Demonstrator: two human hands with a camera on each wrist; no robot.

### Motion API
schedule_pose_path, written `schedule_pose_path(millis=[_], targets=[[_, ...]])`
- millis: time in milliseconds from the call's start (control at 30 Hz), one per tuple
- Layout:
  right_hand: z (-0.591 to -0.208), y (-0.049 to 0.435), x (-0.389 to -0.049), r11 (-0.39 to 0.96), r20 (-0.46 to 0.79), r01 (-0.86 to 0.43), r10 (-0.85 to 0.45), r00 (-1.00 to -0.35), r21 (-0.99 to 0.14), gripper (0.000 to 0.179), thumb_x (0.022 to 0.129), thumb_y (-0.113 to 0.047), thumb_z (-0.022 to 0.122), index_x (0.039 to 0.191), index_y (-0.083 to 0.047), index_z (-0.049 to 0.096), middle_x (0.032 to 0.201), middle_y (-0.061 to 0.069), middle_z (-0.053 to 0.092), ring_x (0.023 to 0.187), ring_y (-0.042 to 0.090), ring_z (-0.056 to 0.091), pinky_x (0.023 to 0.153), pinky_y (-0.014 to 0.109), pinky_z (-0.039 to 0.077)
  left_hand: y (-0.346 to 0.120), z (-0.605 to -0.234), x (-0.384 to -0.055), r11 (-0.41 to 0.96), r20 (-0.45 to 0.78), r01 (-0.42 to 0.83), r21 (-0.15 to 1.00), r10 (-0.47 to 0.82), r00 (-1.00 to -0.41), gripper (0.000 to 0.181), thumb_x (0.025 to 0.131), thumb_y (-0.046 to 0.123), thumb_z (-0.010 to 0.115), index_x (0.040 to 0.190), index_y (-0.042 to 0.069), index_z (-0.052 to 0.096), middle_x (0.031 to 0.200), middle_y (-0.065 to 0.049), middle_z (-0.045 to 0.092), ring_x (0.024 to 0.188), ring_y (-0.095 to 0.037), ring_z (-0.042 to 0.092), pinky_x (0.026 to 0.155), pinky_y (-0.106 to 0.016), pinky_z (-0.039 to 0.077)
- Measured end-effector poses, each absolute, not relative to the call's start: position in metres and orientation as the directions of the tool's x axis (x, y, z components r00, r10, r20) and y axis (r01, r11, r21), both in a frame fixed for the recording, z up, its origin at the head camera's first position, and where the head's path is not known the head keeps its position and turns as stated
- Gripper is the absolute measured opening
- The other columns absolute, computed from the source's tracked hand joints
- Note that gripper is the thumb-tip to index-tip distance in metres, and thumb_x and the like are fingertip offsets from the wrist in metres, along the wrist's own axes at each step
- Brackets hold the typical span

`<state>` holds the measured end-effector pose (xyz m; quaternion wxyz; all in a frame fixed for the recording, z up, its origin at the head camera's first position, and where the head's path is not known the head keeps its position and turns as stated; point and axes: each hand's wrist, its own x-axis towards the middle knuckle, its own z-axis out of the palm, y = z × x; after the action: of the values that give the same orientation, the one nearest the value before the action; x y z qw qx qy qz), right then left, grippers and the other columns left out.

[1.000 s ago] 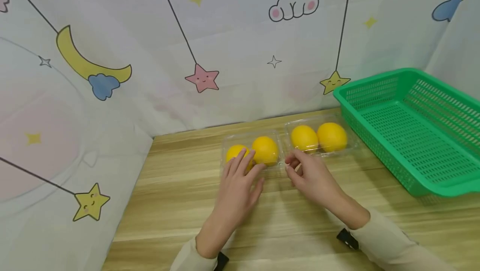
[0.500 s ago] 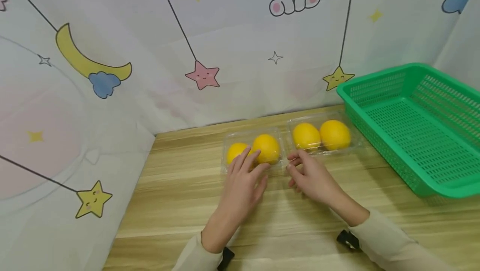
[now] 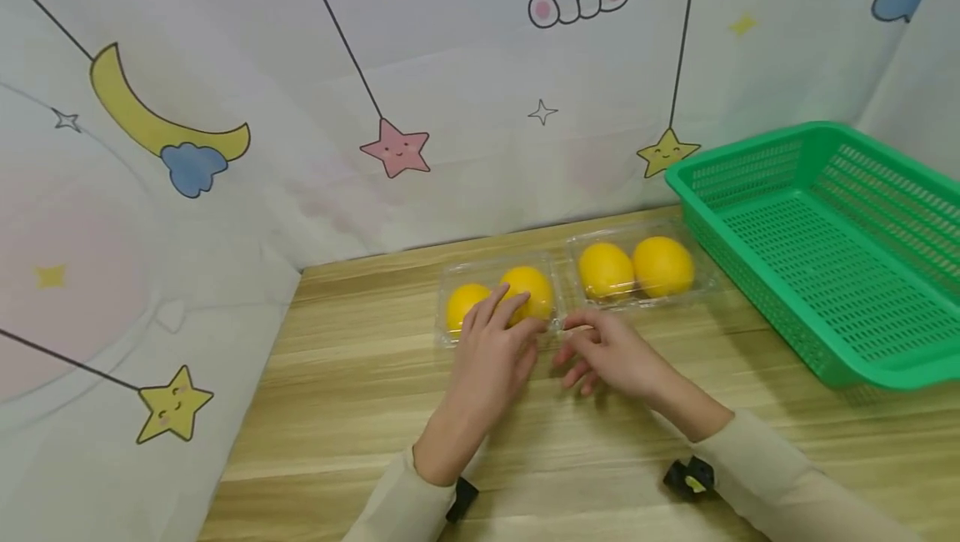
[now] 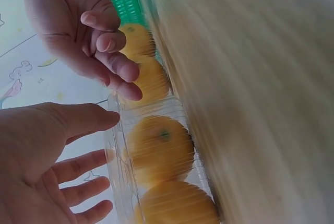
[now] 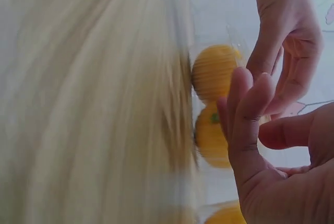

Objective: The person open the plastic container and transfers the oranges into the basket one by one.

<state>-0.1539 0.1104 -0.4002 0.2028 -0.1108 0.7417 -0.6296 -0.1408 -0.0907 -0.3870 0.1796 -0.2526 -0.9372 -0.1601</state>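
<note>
A clear plastic container [image 3: 453, 275] of two round yellow fruits [image 3: 538, 282] lies on the wood-grained bench [image 3: 345, 409], left of the slotted green plastic basket [image 3: 765, 304]. Step in hand, apparently: working at its near corner basketward. The left hand [image 3: 487, 354] extends its fingers over the top; the right hand [image 3: 618, 358] bends its fingers at that corner, any pinch indeterminable. Next would be needed a firm edge hold. A second clear fruit container [image 3: 703, 279] intervenes, just beside the basket.

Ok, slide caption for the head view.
Left hand and right hand at a clear box of yellow fruit, another box and green basket to the right.
</note>
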Motion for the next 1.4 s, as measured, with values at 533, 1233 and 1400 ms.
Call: schedule_pose_path(millis=[533, 1233, 1400], targets=[[-0.42, 0.097, -0.155, -0.122, -0.228, 0.286, -0.352, -0.908, -0.95, 0.025, 0.113, -0.01, 0.047, 0.128, 0.009, 0.05, 0.093, 0.01, 0.072, 0.076, 0.011, 0.07, 0.07, 0.024, 0.061, -0.092, -0.389, -0.143, 0.814, 0.375, 0.509, 0.278, 0.396, -0.838, 0.014, 0.096, 0.006, 0.076, 0.107, 0.015, 0.08, 0.143, -0.016, 0.067, 0.14, -0.047, 0.055, 0.114, -0.069, 0.04], [-0.418, 0.097, -0.158, -0.21, -0.327, 0.404, -0.322, -0.888, -0.89, 0.014, 0.112, -0.016, 0.049, 0.118, -0.006, 0.058, 0.087, -0.003, 0.064, 0.069, 0.007, 0.054, 0.062, 0.019, 0.045, -0.092, -0.389, -0.147, 0.809, 0.462, 0.536, 0.24, 0.39, -0.796, 0.008, 0.095, 0.006, 0.078, 0.092, 0.012, 0.075, 0.134, -0.012, 0.073, 0.132, -0.043, 0.064, 0.11, -0.066, 0.047], [-0.422, 0.098, -0.157, -0.209, -0.33, 0.405, -0.318, -0.889, -0.89, 0.016, 0.112, -0.015, 0.048, 0.12, -0.005, 0.057, 0.085, -0.004, 0.061, 0.065, 0.006, 0.047, 0.055, 0.017, 0.035, -0.091, -0.39, -0.146, 0.805, 0.457, 0.542, 0.242, 0.398, -0.796, 0.008, 0.095, 0.005, 0.078, 0.092, 0.012, 0.075, 0.134, -0.013, 0.073, 0.132, -0.044, 0.063, 0.109, -0.067, 0.047]])
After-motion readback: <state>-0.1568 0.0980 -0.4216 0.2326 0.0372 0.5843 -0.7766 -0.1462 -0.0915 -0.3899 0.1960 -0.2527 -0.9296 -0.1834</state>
